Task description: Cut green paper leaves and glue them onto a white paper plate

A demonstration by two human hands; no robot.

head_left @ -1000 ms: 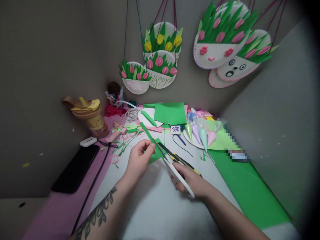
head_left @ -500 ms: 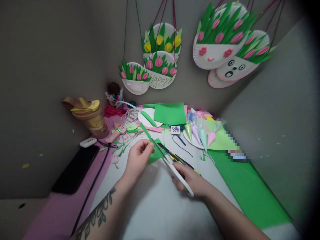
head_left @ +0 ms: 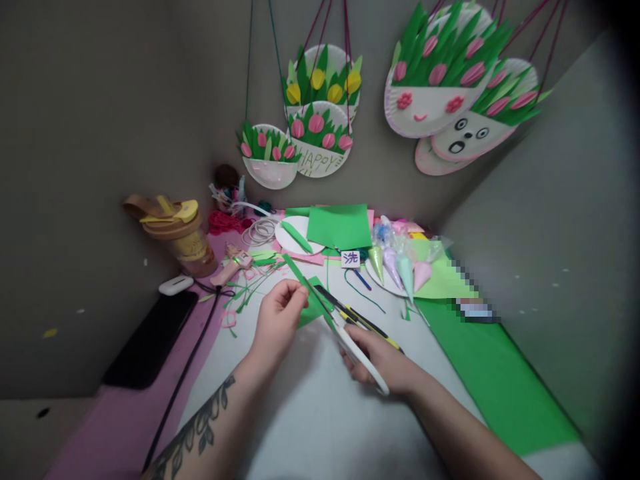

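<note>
My left hand (head_left: 283, 308) pinches a narrow strip of green paper (head_left: 293, 267) between thumb and fingers, its far end pointing up and left. My right hand (head_left: 373, 357) grips white-handled scissors (head_left: 361, 357), whose blades lie along the strip just right of my left fingertips. How far the blades are parted I cannot make out. Beneath the blades a larger green paper piece (head_left: 314, 308) lies on the white sheet (head_left: 320, 413). A black-and-yellow craft knife (head_left: 367, 320) rests beside the scissors, partly behind my right hand.
Green sheets (head_left: 340, 227) and a white paper plate (head_left: 296, 245) lie at the back. Piping bags (head_left: 395, 267) sit right of them. Paper scraps, a glue gun (head_left: 233, 268), a cup (head_left: 185, 240) and a black phone (head_left: 153, 340) are at left. Decorated plates (head_left: 320, 147) hang above.
The strip's far end has dropped slightly and shifted right, toward the scissors. Both hands keep almost the same place and hold.
</note>
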